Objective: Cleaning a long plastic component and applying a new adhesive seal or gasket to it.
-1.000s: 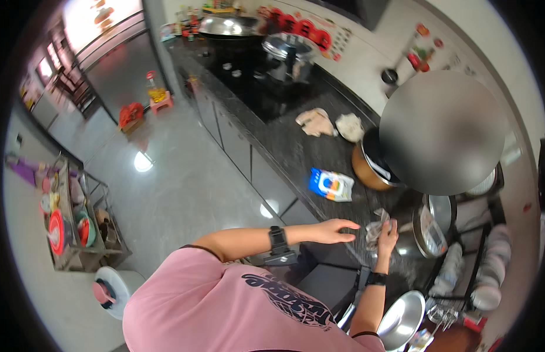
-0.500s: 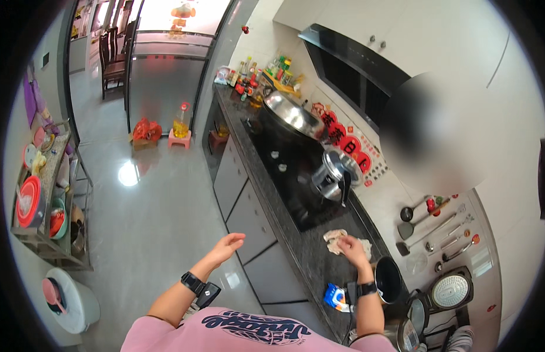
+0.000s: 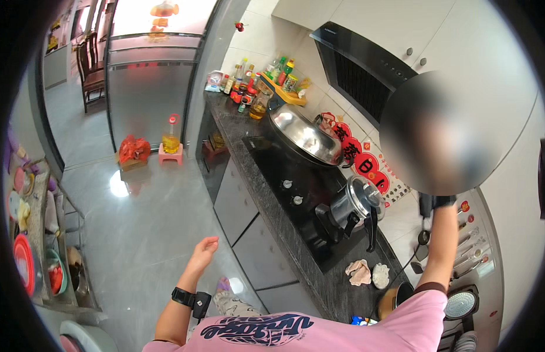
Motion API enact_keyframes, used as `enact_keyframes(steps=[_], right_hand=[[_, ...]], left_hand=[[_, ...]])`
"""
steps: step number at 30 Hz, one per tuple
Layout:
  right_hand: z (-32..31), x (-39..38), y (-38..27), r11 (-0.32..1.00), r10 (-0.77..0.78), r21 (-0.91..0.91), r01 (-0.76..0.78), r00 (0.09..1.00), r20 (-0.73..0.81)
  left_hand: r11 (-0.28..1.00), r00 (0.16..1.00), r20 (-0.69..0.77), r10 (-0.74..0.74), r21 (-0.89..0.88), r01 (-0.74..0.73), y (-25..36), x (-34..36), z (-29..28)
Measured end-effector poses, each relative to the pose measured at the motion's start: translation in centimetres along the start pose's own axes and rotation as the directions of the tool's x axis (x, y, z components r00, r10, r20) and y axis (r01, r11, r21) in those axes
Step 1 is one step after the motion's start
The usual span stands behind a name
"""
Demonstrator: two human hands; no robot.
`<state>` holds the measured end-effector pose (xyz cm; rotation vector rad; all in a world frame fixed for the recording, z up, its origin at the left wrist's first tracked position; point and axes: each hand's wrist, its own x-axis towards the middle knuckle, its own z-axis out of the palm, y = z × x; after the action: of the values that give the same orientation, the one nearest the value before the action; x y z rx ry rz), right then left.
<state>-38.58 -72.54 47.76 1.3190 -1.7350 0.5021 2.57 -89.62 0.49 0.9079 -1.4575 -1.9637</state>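
The right arm (image 3: 442, 243) is outstretched, clearance from the range hood (image 3: 360, 73) seemingly called for, its blurred grip untellable; the left hand (image 3: 202, 253) is held empty, half-curled.

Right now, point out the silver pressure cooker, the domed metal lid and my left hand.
Pressure cooker (image 3: 350, 203), head view: on its metal side.
Domed lid (image 3: 306, 134), head view: on its shiny top.
Left hand (image 3: 203, 253), head view: on its middle.

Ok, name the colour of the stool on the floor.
The stool is pink, clearest in the head view.
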Motion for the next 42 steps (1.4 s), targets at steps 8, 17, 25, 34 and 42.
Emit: enact_keyframes(steps=[8,17,25,34,42], right_hand=[[3.8,14.7,10.7,0.786,0.048,-0.615,-0.054,0.998,-0.027],[9.7,22.5,15.4,0.504,0.143,-0.842,-0.191,0.980,-0.137],[8.7,24.2,15.8,0.553,0.157,-0.805,-0.216,0.975,-0.154],[1.1,20.1,1.5,0.842,0.306,-0.385,-0.378,0.922,-0.237],[-16.0,10.8,-10.5,0.848,0.377,-0.063,-0.526,0.683,-0.626]], left_hand=[[1.000,0.999,-0.036,-0.010,-0.023,0.009,2.3,14.7,0.7],[0.996,0.997,-0.016,-0.079,-0.035,0.079,5.3,27.5,1.1],[0.994,0.968,0.230,-0.105,0.016,0.104,5.5,39.4,0.7],[0.995,0.846,0.523,-0.103,0.067,0.080,3.8,48.9,1.4],[0.946,0.579,0.749,-0.322,0.269,0.179,5.0,48.2,6.3]])
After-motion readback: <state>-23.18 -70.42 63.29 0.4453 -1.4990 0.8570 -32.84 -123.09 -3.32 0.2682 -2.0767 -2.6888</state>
